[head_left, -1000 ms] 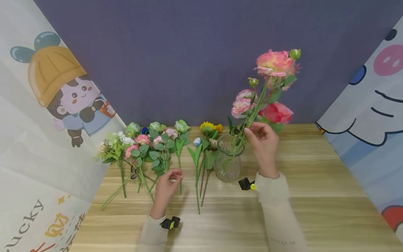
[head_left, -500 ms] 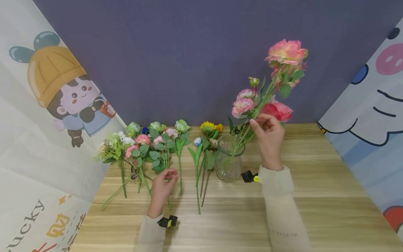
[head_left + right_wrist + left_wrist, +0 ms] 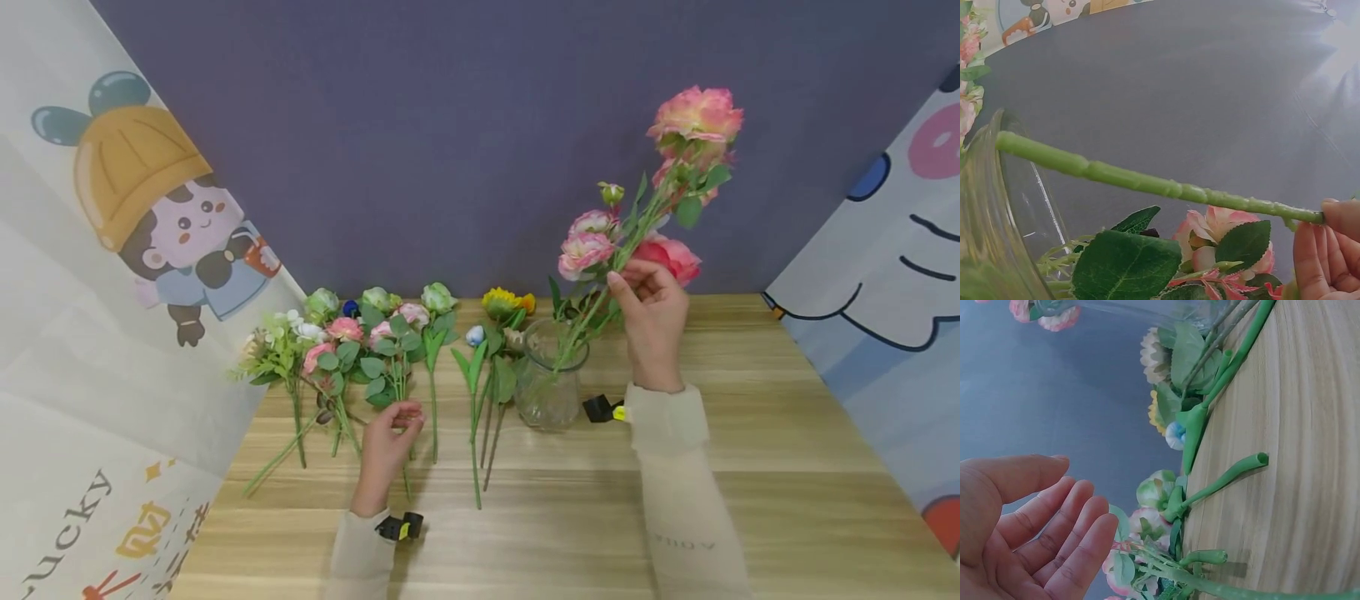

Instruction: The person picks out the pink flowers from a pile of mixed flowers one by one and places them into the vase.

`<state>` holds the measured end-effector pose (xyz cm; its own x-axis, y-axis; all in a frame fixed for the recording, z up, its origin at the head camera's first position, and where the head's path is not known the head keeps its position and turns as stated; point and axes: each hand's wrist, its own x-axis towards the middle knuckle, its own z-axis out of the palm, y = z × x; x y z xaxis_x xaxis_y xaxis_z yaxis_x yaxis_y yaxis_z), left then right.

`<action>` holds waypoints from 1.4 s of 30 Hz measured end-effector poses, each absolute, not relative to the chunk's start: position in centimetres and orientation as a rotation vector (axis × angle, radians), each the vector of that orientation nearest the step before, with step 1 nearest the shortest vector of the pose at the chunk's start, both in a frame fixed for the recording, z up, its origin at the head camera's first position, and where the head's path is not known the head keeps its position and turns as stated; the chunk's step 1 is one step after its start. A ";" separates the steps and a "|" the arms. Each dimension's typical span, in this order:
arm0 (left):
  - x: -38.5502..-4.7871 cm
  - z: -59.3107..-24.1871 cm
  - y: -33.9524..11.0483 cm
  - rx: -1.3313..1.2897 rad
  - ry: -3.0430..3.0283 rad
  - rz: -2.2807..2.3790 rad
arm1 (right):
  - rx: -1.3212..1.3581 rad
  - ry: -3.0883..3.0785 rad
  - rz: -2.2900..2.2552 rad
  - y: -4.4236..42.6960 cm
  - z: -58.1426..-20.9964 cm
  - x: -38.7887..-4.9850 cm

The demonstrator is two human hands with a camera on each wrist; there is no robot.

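Observation:
The right hand (image 3: 657, 323) pinches the green stem (image 3: 1147, 182) of a tall pink-yellow flower (image 3: 697, 115) between thumb and fingers. In the right wrist view the stem's lower end lies at the mouth of the glass vase (image 3: 1007, 206). Pink-white flowers (image 3: 587, 250) and a red-pink flower (image 3: 673, 257) lean out of the vase (image 3: 551, 396), left of and behind the hand. The left hand (image 3: 386, 450) holds nothing, its fingers loosely bent, above the stems of the flowers lying on the table; the left wrist view shows the same hand (image 3: 1041, 531) with its palm bare.
Flowers lie in a row left of the vase: white-green sprigs (image 3: 277, 350), pink roses (image 3: 345, 329), green-white blooms (image 3: 437, 297), a blue-white tulip (image 3: 475, 336) and a sunflower (image 3: 499, 303). A dark panel (image 3: 420, 150) stands behind the wooden table (image 3: 772, 467).
The right hand has moved up and to the right with the tall flower, which now leans further right. The left hand has shifted slightly left and remains without anything in it.

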<state>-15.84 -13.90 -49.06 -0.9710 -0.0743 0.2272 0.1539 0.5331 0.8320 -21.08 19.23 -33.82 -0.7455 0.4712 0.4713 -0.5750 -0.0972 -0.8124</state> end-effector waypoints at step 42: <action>-15.7 -49.2 -13.8 -0.028 -2.568 -1.467 | 0.217 -1.913 1.676 16.8 -34.9 -19.3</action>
